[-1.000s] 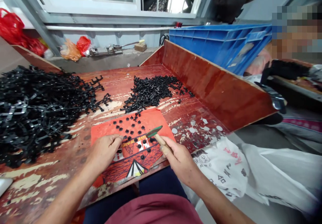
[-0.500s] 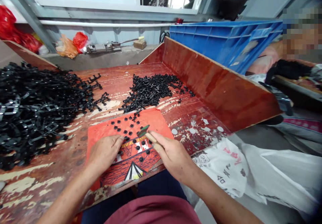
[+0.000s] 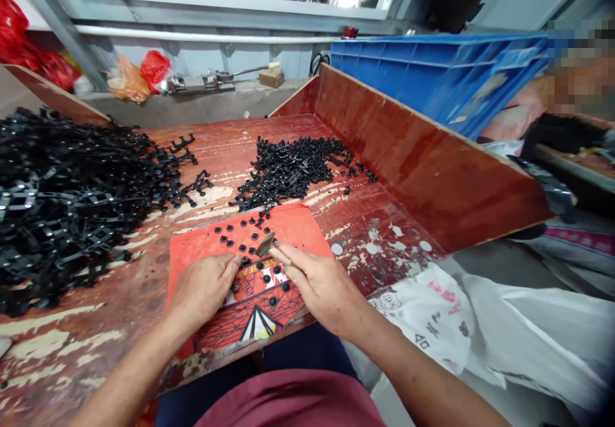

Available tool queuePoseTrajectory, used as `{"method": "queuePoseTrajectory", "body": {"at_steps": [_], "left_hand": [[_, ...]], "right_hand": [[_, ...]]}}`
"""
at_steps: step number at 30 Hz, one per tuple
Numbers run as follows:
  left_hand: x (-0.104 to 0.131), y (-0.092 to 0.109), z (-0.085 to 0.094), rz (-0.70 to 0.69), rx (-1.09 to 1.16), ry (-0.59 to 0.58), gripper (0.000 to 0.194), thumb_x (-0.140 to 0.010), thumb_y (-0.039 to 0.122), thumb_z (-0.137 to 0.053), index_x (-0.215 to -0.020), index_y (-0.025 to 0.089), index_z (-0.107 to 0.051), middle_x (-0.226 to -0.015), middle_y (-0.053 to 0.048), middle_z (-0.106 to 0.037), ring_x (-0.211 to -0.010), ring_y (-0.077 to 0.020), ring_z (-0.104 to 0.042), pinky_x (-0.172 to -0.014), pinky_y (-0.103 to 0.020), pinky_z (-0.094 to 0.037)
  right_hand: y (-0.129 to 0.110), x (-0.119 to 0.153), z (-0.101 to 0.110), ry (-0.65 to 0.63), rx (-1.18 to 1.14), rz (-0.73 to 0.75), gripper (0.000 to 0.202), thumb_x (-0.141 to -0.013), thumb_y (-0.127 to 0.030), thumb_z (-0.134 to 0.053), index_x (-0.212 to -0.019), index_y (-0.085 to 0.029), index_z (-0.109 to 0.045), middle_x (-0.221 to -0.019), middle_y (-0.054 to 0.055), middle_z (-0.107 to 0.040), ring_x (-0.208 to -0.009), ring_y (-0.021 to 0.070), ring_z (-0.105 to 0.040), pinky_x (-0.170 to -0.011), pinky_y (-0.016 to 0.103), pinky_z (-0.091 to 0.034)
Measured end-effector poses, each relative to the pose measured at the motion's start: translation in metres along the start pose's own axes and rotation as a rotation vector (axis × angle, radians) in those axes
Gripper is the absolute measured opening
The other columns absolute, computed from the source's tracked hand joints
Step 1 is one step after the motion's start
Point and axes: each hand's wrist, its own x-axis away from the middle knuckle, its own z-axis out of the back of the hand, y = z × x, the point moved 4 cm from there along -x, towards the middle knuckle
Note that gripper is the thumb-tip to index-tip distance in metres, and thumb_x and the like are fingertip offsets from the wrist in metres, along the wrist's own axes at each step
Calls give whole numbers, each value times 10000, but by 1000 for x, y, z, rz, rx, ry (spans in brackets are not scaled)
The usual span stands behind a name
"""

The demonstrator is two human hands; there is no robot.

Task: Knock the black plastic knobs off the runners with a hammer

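My right hand [image 3: 331, 289] is closed round the pale handle of a small scraper-like tool [image 3: 266, 245] with a flat, dark greenish head. Its head is over the orange-red printed bag [image 3: 300, 225], just above a small round black part [image 3: 245, 261]. My left hand [image 3: 204, 286] rests on the bag with fingers pressed together, the tips beside that black part. Whether they grip anything is hidden. Several more black round parts with a short stub are spread over the bag, one of them a black part [image 3: 273, 301] near its front.
A large heap of black linked pieces [image 3: 62, 203] covers the left of the red wooden table. A smaller pile of black parts [image 3: 293, 168] lies beyond the bag. A wooden side board [image 3: 423, 164] and a blue crate [image 3: 394, 75] border the right. White sacks [image 3: 427, 318] lie below.
The tool's head has moved slightly left and down, turning toward the black part by my left fingertips. My left hand stays nearly in place; the view has shifted slightly.
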Motion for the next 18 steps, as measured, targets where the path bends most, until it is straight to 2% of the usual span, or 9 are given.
{"method": "queuePoseTrajectory", "body": {"at_steps": [2,7,11,15,18], "left_hand": [[-1,0,0,9,-11,0,505,-976,487,-251,-781,234,-643,-749,-71,-705,-763,-258,-645,-667,-305,-362],[-2,-3,-1,16,-18,4,520,-979,481,-250,-872,233,-694,-839,-93,-738,-839,-272,-669,-690,-310,-375],[-1,-4,-1,6,-20,7,535,-987,481,-234,-870,231,-693,-790,-81,-733,-795,-258,-670,-656,-301,-362],[1,-3,-1,-10,-20,16,540,-991,473,-226,-883,227,-695,-825,-95,-738,-812,-265,-672,-662,-306,-366],[1,-3,-1,4,-45,32,544,-992,466,-220,-907,222,-699,-875,-115,-749,-866,-283,-677,-680,-314,-373]], "right_hand": [[-2,-1,-1,-6,14,10,406,-1049,-212,-424,-1435,-296,-518,-1372,-6,-610,-1213,200,-604,-1103,363,-434],[-9,-7,-11,40,129,61,530,-1037,-211,-439,-1544,-328,-340,-1315,28,-646,-1127,212,-644,-1013,338,-493],[-11,-13,-23,-59,387,15,511,-1006,-203,-475,-1492,-357,-425,-1052,43,-728,-895,239,-701,-800,330,-551],[-20,-15,-21,-5,370,77,546,-1028,-220,-426,-1552,-323,-314,-1089,62,-716,-930,228,-690,-822,317,-530],[-19,-16,-24,-65,455,33,521,-1019,-219,-437,-1529,-305,-374,-969,66,-735,-822,245,-705,-748,331,-544]]}}
